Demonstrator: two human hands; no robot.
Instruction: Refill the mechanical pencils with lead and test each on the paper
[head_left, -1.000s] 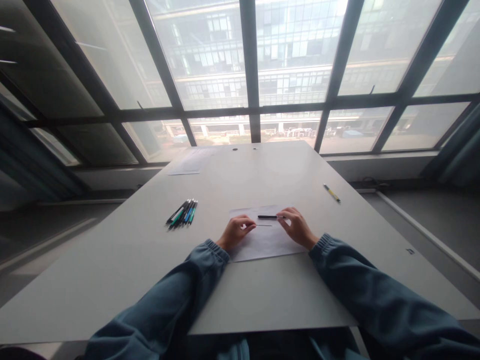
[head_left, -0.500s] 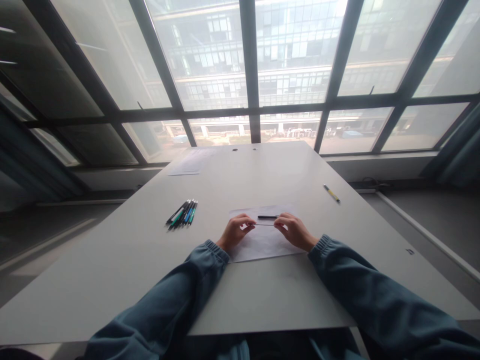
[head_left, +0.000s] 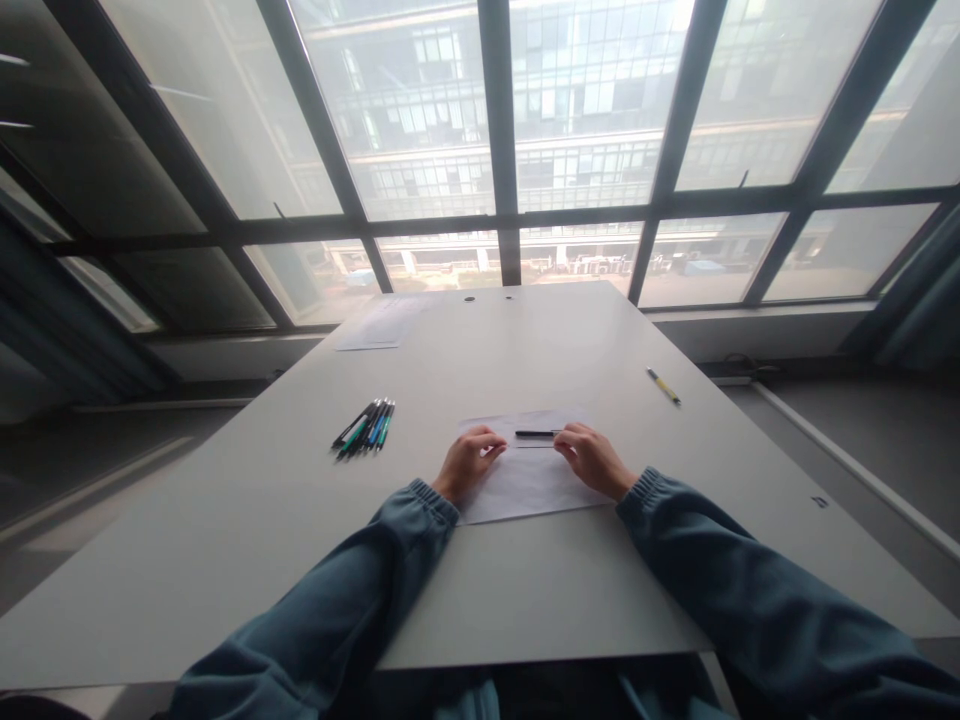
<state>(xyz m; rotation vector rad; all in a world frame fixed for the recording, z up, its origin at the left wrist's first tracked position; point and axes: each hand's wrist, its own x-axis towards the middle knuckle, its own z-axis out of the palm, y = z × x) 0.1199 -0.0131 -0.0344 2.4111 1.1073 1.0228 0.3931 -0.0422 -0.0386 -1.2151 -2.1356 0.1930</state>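
A thin dark stick that looks like a pen refill (head_left: pixel 534 446) lies level just above or on the sheet of paper (head_left: pixel 525 490). Its right end meets the pinched fingertips of my right hand (head_left: pixel 589 460). My left hand (head_left: pixel 469 462) sits across from it, thumb and fingers pressed together, a small gap from the stick's left end. Whether something tiny is in that pinch is hidden. Just beyond the stick a black pen (head_left: pixel 534 434) rests on the paper, its right end partly behind my right fingers.
Several pens (head_left: pixel 367 428) lie bunched on the white table (head_left: pixel 225 560) to the left. A yellow pen (head_left: pixel 664 386) is near the right edge. Another sheet of paper (head_left: pixel 381 325) lies at the far left, before the windows (head_left: pixel 435 110).
The thin stick and my right hand have shifted slightly right. A gap has opened between the stick's left end and my left fingertips, which earlier touched it.
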